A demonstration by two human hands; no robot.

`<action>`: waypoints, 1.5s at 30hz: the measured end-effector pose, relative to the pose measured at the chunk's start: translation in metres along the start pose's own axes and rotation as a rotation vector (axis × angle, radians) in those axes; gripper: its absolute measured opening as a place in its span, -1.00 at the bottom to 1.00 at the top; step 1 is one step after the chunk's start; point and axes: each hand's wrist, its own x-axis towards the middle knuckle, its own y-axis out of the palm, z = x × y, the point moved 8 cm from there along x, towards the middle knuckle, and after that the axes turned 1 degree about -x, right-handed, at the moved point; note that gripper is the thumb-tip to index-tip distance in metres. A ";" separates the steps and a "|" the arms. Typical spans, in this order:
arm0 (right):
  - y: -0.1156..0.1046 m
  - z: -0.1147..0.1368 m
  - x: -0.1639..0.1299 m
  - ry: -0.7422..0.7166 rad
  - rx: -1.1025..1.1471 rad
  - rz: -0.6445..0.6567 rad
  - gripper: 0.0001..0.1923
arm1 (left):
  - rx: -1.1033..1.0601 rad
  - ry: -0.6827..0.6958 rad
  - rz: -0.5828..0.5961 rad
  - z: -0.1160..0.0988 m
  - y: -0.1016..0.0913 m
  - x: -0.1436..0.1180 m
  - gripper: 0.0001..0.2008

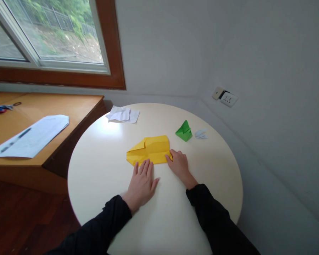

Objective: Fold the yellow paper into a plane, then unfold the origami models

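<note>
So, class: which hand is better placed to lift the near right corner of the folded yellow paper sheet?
Right hand: its fingertips already touch that corner of the folded yellow paper sheet; left hand lies flat at the near-left edge.

A plain room at home or office: round table (101, 170), wooden desk (77, 106), window (55, 39), wall socket (229, 99).

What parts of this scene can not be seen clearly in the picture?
- Head view: the left hand covers the near edge of the yellow folded paper.
- The right hand hides the paper's near right corner.
- Print on the white sheet on the wooden desk is too small to read.
- The scissors are too small and blurred.
</note>
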 end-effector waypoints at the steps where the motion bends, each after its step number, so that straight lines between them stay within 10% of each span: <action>1: 0.000 0.000 0.000 0.000 0.015 -0.003 -0.86 | -0.006 -0.004 -0.004 0.000 0.000 0.000 -0.46; 15: -0.001 -0.003 -0.003 0.019 0.162 -0.075 -0.76 | -0.035 -0.003 -0.033 -0.001 -0.003 0.000 -0.51; 23: -0.009 -0.023 -0.008 0.015 0.819 -0.198 -0.58 | -0.330 -0.179 -0.307 0.041 -0.031 0.000 -0.49; 29: -0.021 -0.014 -0.040 -0.215 0.677 -0.167 -0.79 | -0.402 -0.121 -0.141 0.063 -0.025 -0.011 -0.72; 34: -0.012 -0.008 -0.068 -0.336 0.522 -0.051 -0.54 | -0.246 -0.029 -0.022 0.054 -0.018 -0.022 -0.66; 45: -0.036 -0.008 -0.079 -0.311 0.441 -0.270 -0.62 | -0.385 -0.031 -0.131 0.054 -0.037 -0.023 -0.71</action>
